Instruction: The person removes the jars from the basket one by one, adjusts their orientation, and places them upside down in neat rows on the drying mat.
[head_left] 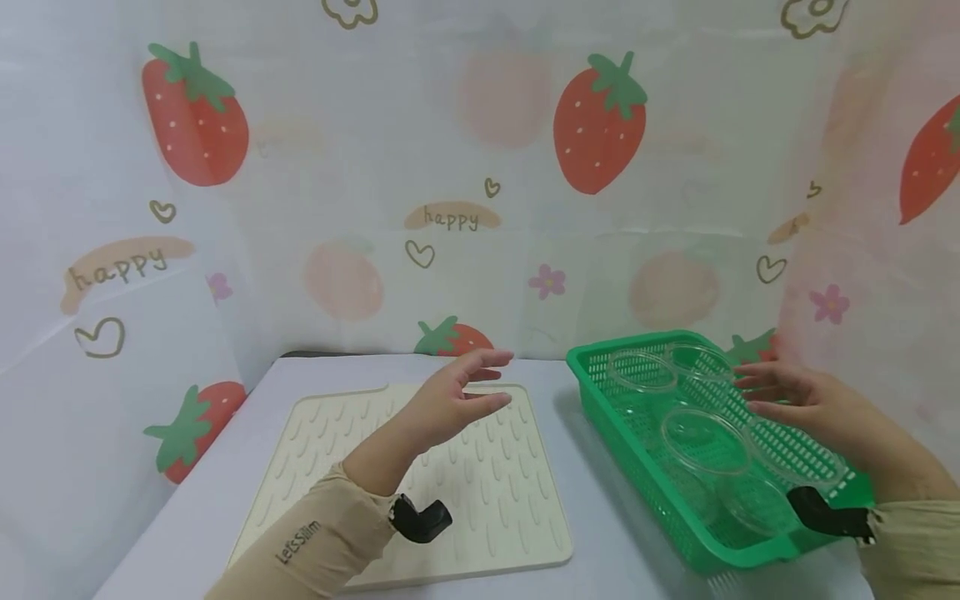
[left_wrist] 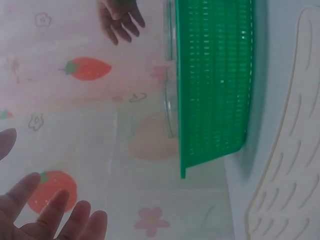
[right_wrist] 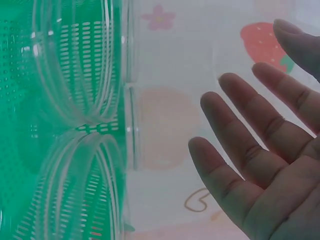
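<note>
My left hand [head_left: 457,396] hovers over the cream ridged mat [head_left: 480,492], its fingers relaxed and parted from the thumb, holding nothing. At the right, my right hand [head_left: 806,400] hangs above the far right side of the green basket [head_left: 637,467]. Its fingers are loosely extended, and in the right wrist view nothing touches them. Inside the basket stand several clear round containers [head_left: 705,442] with wide open rims. Two of these clear containers [right_wrist: 82,185] show close up in the right wrist view, beside the right hand's fingertips [right_wrist: 202,150].
A white table [head_left: 592,517] bears the mat and basket side by side, with a narrow strip between them. Behind and at both sides hangs a pale sheet [head_left: 480,292] printed with strawberries, hearts and flowers. Each wrist wears a black strap piece [head_left: 420,518].
</note>
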